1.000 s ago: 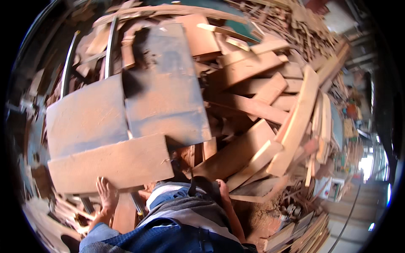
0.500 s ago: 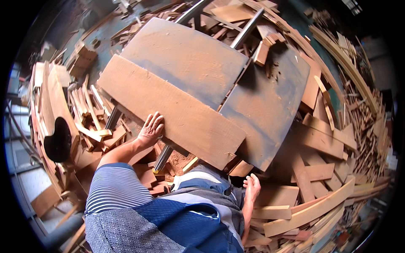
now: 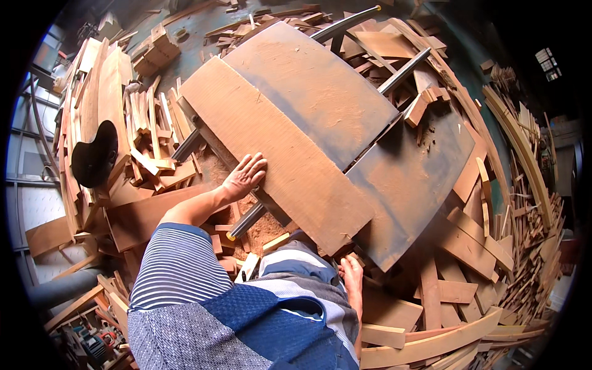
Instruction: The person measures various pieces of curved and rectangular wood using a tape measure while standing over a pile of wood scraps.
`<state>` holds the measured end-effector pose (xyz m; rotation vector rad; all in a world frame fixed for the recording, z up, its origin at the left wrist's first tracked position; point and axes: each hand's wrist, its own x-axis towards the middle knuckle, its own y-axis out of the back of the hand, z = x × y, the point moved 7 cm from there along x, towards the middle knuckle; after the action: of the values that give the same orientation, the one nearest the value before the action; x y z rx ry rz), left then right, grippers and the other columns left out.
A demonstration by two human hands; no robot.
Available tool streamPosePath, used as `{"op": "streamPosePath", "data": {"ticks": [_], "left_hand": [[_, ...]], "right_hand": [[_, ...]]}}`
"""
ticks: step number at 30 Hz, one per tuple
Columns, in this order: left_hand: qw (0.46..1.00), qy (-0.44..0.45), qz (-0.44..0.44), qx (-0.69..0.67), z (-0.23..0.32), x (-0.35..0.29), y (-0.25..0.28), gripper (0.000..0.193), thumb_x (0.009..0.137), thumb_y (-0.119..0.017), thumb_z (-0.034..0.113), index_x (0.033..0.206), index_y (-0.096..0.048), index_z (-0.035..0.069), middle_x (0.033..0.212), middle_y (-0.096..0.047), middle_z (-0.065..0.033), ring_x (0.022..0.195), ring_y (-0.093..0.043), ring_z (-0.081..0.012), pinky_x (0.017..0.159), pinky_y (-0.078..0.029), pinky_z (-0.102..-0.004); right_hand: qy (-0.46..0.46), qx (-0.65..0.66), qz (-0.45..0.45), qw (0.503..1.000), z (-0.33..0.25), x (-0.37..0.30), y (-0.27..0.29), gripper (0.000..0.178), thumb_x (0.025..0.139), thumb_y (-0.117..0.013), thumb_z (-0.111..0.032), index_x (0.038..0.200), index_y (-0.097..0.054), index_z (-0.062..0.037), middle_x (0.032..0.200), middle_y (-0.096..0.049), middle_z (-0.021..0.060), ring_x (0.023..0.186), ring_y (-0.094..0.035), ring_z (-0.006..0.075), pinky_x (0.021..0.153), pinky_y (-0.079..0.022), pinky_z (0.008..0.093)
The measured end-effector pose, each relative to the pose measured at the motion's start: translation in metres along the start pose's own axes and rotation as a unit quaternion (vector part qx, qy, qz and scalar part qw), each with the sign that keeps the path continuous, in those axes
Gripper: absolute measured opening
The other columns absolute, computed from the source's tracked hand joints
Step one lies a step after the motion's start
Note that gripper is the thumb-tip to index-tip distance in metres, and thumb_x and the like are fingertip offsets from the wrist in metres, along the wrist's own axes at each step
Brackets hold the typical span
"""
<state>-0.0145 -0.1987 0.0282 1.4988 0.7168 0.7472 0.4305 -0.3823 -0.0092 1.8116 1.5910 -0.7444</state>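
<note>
A wide wooden plank [image 3: 290, 166] lies along the left side of a grey metal saw table [image 3: 308, 74] dusted with sawdust. My left hand [image 3: 245, 176] rests on the plank's left edge, its fingers stretched out flat over the top face. Close to the plank's near end, low by the table's near corner, is my right hand [image 3: 351, 272]. Its fingers are curled; what they hold or touch there, if anything, is hidden. A narrow slot runs across the table beyond the plank.
A small wood block [image 3: 419, 108] sits on the table's right part. Metal rails [image 3: 404, 71] stick out past the table. Stacked boards [image 3: 111, 92] stand at the left, with a black curved piece [image 3: 95, 154] before them. Loose offcuts [image 3: 456, 246] crowd the right.
My right hand has moved in to the table's near corner beside the plank's end. My left hand stays flat on the plank. The whole view has turned slightly.
</note>
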Motion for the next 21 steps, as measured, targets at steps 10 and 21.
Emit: {"op": "streamPosePath", "data": {"ticks": [10,21], "left_hand": [[0.999,0.024,-0.029,-0.001,0.004,0.010,-0.006,0.045,0.085,-0.057,0.010,0.129,-0.055,0.002,0.155,-0.038,-0.0188,0.152,-0.025,-0.0366,0.126,-0.018,-0.0522],[0.999,-0.015,-0.009,-0.026,0.009,0.008,-0.005,0.079,0.066,-0.080,0.009,0.134,-0.041,-0.004,0.155,-0.030,-0.0253,0.152,-0.019,-0.0449,0.123,-0.019,-0.0580]], "right_hand": [[0.016,-0.097,0.083,0.992,0.049,0.001,0.038,0.048,0.090,-0.066,-0.025,0.129,-0.063,0.0020,0.097,-0.073,0.0144,0.083,-0.070,0.0188,0.072,-0.055,0.0324],[-0.186,-0.182,0.204,0.944,0.269,-0.128,0.040,0.044,0.086,-0.061,-0.033,0.115,-0.071,-0.0006,0.107,-0.071,0.0247,0.103,-0.069,0.0387,0.088,-0.053,0.0456]]}}
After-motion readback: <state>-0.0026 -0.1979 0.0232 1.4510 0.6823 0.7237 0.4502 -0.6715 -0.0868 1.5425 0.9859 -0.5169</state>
